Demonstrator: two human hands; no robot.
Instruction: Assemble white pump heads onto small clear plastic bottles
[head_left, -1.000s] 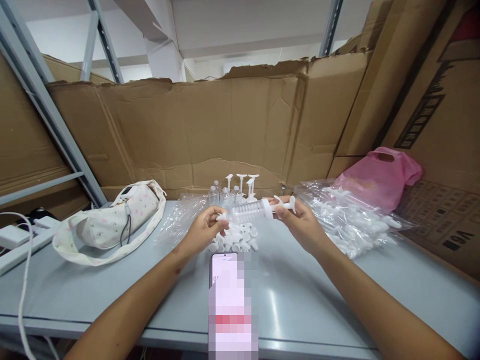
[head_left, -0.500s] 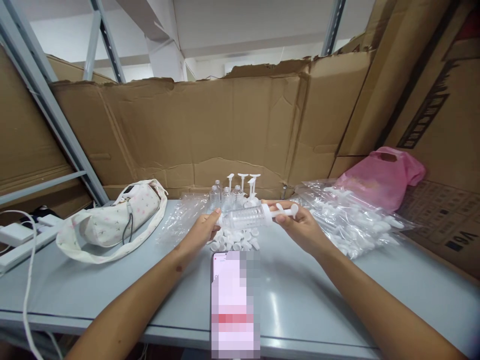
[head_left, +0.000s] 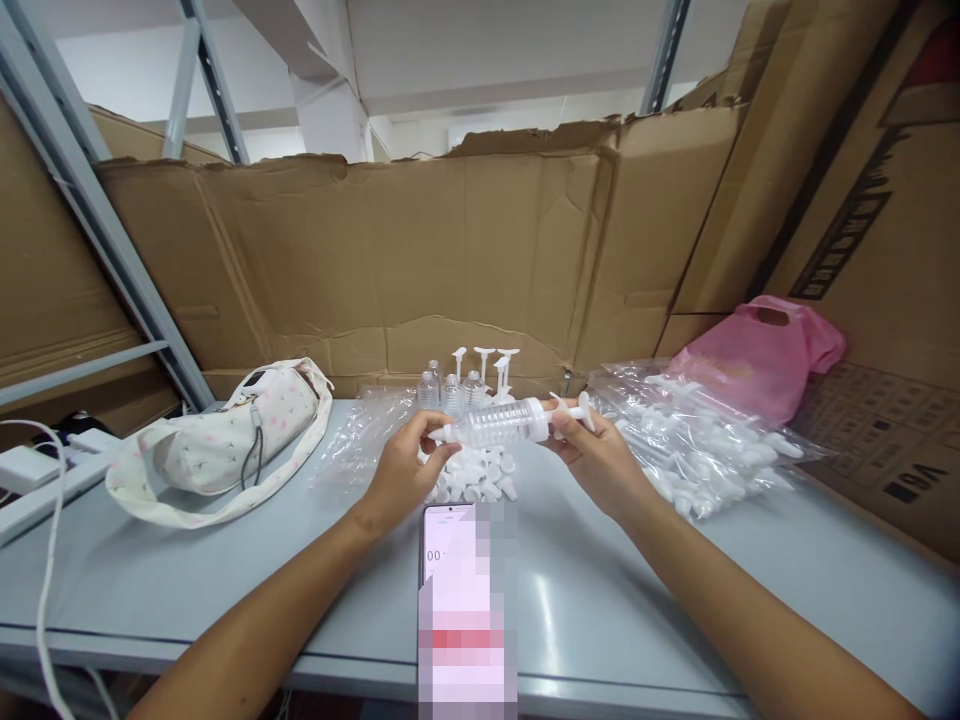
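I hold a clear ribbed plastic syringe-like tube (head_left: 501, 422) level above the grey table (head_left: 645, 590). My left hand (head_left: 405, 466) pinches its white tip at the left end. My right hand (head_left: 596, 455) grips the white collar and plunger handle at the right end. Under the tube lies a heap of small white caps (head_left: 474, 478). Behind it stand several finished clear tubes with white plungers (head_left: 469, 382) against the cardboard.
A phone (head_left: 461, 590) lies near the front edge. A floral cloth bag (head_left: 225, 440) sits at the left, with white cables (head_left: 37, 480) beyond it. A clear bag of white plungers (head_left: 697, 440) and a pink plastic bag (head_left: 757, 355) are at the right. Cardboard walls (head_left: 420, 260) ring the table.
My left hand has closed on the tube's tip after being just off it, and the tube has risen a little.
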